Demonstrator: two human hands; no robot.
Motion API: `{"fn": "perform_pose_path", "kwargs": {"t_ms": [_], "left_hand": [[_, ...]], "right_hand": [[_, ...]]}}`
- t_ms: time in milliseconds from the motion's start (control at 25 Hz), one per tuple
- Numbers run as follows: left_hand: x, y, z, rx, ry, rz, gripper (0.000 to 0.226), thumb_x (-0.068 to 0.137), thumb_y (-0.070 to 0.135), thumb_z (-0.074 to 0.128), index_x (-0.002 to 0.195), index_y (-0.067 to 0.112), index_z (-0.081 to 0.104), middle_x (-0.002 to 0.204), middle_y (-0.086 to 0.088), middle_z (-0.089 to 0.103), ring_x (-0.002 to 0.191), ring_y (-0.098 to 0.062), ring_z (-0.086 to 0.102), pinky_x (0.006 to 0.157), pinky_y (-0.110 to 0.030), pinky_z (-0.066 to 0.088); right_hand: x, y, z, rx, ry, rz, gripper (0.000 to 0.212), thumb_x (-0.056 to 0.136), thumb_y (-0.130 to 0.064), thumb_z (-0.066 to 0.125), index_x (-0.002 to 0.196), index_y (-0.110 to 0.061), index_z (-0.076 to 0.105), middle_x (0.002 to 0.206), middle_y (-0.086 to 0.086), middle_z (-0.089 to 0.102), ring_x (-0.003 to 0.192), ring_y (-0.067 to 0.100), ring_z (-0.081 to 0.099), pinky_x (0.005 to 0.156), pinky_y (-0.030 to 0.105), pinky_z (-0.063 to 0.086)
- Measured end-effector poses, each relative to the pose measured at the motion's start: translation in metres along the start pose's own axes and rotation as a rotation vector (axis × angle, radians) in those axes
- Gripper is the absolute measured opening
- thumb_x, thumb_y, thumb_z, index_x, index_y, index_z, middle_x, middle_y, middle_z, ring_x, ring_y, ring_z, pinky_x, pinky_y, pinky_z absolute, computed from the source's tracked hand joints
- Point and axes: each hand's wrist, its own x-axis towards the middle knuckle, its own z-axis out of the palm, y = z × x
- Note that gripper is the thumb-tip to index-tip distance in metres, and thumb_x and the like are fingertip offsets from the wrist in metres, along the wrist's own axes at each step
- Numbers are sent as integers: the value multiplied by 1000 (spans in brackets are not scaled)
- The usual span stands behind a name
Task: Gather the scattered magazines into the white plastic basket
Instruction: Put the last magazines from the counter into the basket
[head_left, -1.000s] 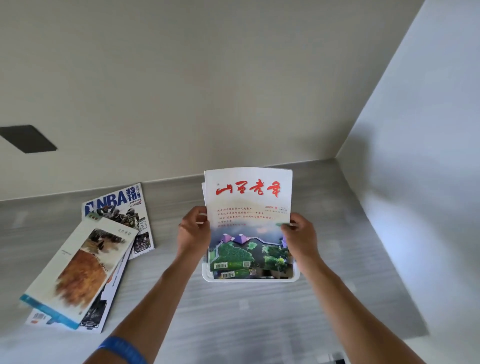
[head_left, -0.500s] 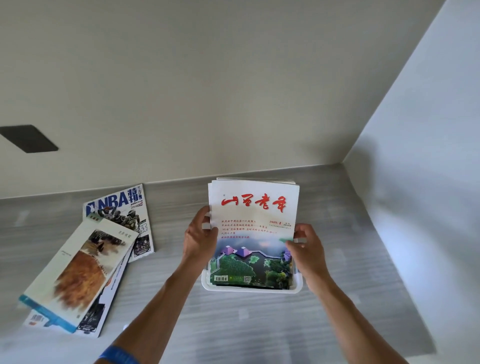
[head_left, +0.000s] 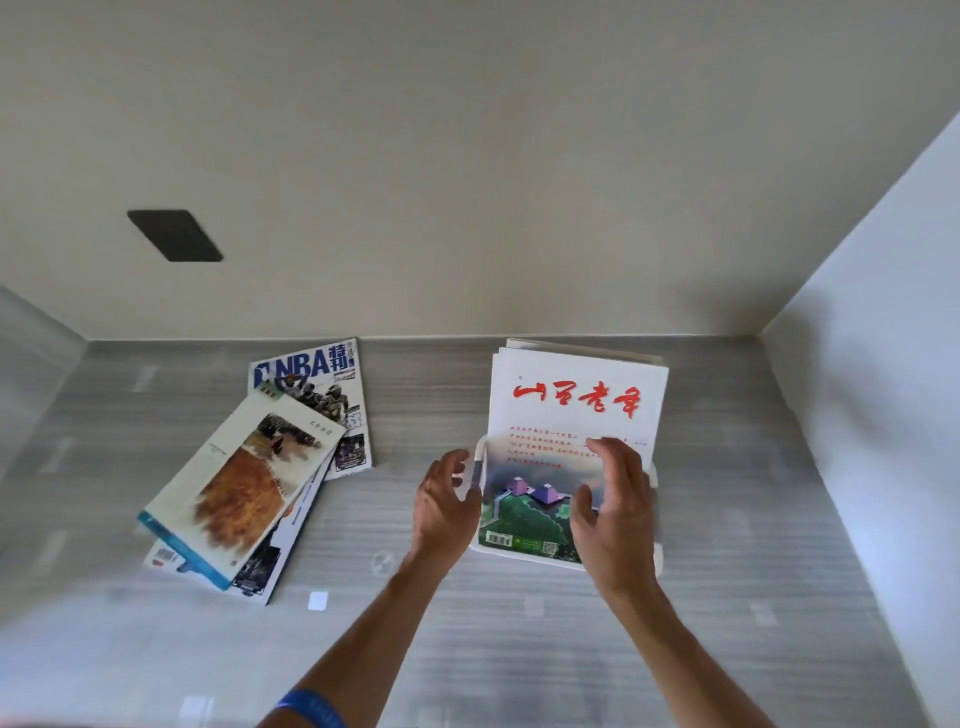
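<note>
My blue wristband (head_left: 310, 707) sits nearest on the left forearm. My left hand (head_left: 441, 506) hovers just beside the white plastic basket (head_left: 658, 558), fingers loosely curled, gripping nothing. My right hand (head_left: 615, 506) is over the red-titled magazine (head_left: 576, 415) standing in the basket, fingers relaxed and spread. Left, on the grey tabletop (head_left: 519, 649): an overlapping brown-cover magazine (head_left: 239, 488), then the NBA magazine (head_left: 311, 384).

Illumination: even, soft, moderately bright. Shadows: faint, diffuse on desk (head_left: 519, 649). Glare: none. Motion blur: both hands, desk foreground. Wide-angle distortion: wall lines bent near frame edges.
</note>
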Motion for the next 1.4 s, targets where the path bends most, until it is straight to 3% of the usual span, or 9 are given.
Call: {"fn": "perform_pose_path", "kwargs": {"t_ms": [200, 440, 560, 640, 760, 880, 1040, 1240, 1400], "left_hand": [[-12, -91, -91, 105, 52, -200, 41, 81, 7, 59, 122, 12, 59, 120, -11, 64, 106, -25, 61, 84, -31, 49], [3, -200, -182, 253, 112, -486, 44, 75, 12, 60, 118, 21, 60, 116, -12, 68, 101, -32, 61, 85, -40, 54], [28, -227, -187, 492, -30, -385, 72, 69, 14, 64, 138, 20, 43, 146, -12, 42, 133, -29, 36, 113, -46, 27], [41, -241, -189, 560, -123, -384, 90, 72, 16, 67, 150, 22, 22, 159, -11, 17, 145, -31, 18, 118, -51, 8], [46, -259, -191, 674, -200, -329, 89, 79, 22, 68, 150, 20, 15, 156, -16, 19, 136, -36, 34, 107, -48, 41], [48, -260, -197, 777, -131, -238, 72, 81, 12, 60, 145, 16, 27, 140, -20, 41, 113, -36, 56, 87, -44, 55], [49, -240, -224, 501, 112, -359, 25, 86, 21, 55, 105, 12, 68, 97, -23, 70, 86, -41, 66, 70, -40, 52], [17, -172, -231, -98, 38, -187, 13, 50, 4, 42, 44, 8, 52, 40, -3, 53, 37, -18, 50, 38, -30, 38], [2, -116, -234, -374, -65, -146, 12, 40, 5, 50, 44, 7, 61, 42, -11, 60, 41, -17, 56, 45, -21, 43]], "right_hand": [[-33, -62, 59, 174, -294, 48, 35, 76, 7, 64, 104, -14, 64, 105, 1, 65, 94, 21, 62, 83, 41, 54], [-74, -95, 129, 161, -588, 109, 35, 83, 3, 57, 94, -30, 62, 100, -14, 67, 85, -1, 61, 66, 9, 46], [-89, -102, 152, 137, -614, 156, 42, 83, 3, 58, 89, -38, 60, 97, -21, 68, 82, 4, 63, 64, 8, 45], [-95, -104, 160, 112, -620, 171, 43, 83, 3, 58, 88, -39, 60, 95, -22, 68, 81, 4, 63, 65, 7, 46], [-103, -107, 163, 68, -625, 198, 42, 83, 1, 59, 86, -42, 61, 93, -23, 69, 81, 3, 63, 63, 8, 46], [-107, -109, 166, 61, -643, 207, 44, 82, 0, 62, 82, -45, 60, 96, -29, 65, 72, 3, 63, 59, 8, 44], [-100, -110, 163, 70, -665, 229, 43, 85, -5, 61, 77, -47, 60, 83, -15, 71, 65, 4, 65, 61, 15, 48], [-78, -115, 136, 244, -725, 256, 38, 85, -8, 65, 94, -44, 64, 92, -17, 71, 66, 5, 63, 69, 24, 51], [-43, -117, 91, 575, -691, 351, 56, 71, -19, 78, 117, -43, 58, 106, -22, 69, 79, 11, 67, 65, 25, 55]]}}
